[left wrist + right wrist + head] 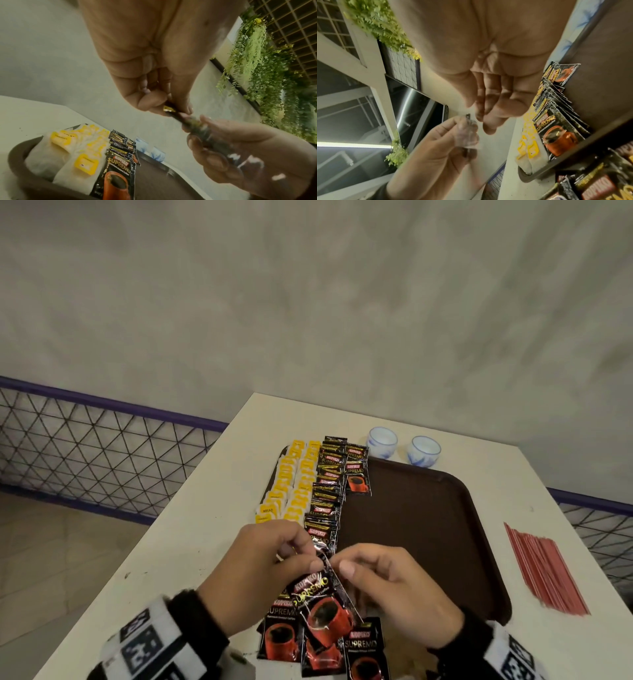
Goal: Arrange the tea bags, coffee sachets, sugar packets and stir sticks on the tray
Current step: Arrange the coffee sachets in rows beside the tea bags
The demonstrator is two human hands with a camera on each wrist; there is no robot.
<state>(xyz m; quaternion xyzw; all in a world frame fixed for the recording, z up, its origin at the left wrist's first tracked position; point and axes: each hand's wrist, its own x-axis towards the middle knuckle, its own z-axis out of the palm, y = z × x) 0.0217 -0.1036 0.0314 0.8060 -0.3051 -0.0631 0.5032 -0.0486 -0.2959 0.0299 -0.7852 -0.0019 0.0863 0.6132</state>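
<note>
My left hand (313, 563) pinches the top of a black coffee sachet (318, 594) and holds it over the table's front edge, above several loose sachets (366, 648). My right hand (342, 563) is right beside that sachet's edge with its fingers loosely curled. In the right wrist view a small gap separates this hand (483, 121) from the sachet (469, 134). On the left side of the brown tray (428, 525), yellow-tagged tea bags (291, 484) lie in two rows. A column of coffee sachets (329, 491) lies next to them. I see no sugar packets.
Red stir sticks (544, 570) lie in a bundle on the white table, right of the tray. Two small blue-and-white cups (382, 441) stand behind the tray. A wire mesh fence (102, 446) runs past the table's left side.
</note>
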